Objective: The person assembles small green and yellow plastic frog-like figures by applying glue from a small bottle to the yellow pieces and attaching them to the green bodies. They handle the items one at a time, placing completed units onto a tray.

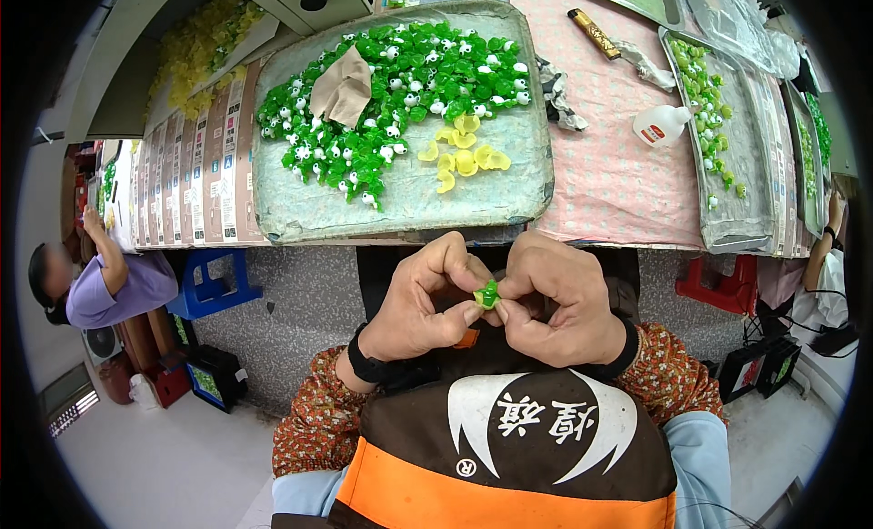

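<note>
Just in front of the table's edge, my left hand (426, 297) and my right hand (566, 297) meet, thumbs and forefingers pinched on one small green plastic piece (487, 295). A bit of yellow shows at its lower left side. Beyond my hands lies a large cloth-lined tray (300, 206). Many small green pieces with white eyeball-like balls (409, 83) are heaped in it. Several yellow cup-shaped pieces (466, 161) lie loose at the tray's right. A tan scrap of cloth (343, 88) rests on the green heap.
A white bottle (662, 125), a gold and black tube (594, 33) and a crumpled rag (562, 97) sit right of the tray. Farther right is a second tray (741, 224) with yellow-green pieces. A person in purple (123, 288) works at far left; blue (214, 283) and red stools (718, 288) stand below.
</note>
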### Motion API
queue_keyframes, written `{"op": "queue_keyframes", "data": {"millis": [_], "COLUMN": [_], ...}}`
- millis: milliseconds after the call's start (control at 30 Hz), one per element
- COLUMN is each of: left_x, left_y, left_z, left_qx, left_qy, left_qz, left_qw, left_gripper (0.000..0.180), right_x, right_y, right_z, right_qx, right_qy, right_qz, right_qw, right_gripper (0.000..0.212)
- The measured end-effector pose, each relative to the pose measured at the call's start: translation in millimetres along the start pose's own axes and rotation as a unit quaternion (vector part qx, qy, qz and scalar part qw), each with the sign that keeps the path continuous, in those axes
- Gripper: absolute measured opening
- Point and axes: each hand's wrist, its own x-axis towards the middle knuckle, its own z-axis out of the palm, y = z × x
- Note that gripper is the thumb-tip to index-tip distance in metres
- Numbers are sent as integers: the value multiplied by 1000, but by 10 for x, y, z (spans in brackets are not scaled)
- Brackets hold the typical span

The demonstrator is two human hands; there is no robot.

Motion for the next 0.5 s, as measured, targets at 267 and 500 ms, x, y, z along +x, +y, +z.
{"op": "queue_keyframes", "data": {"millis": [267, 500], "left_x": [20, 26], "left_y": [-5, -14], "left_z": [-7, -50], "left_qx": [-41, -37], "left_qy": [-17, -40], "left_qz": [-1, 9], "left_qw": [999, 998], "left_gripper": [22, 20], "right_x": [-7, 1], "right_y": [25, 21], "right_z": [-7, -9], "right_qx": [8, 8], "right_qy": [-3, -1], "right_qz": [-11, -14], "right_qw": [1000, 1000], "right_gripper": [15, 16]}}
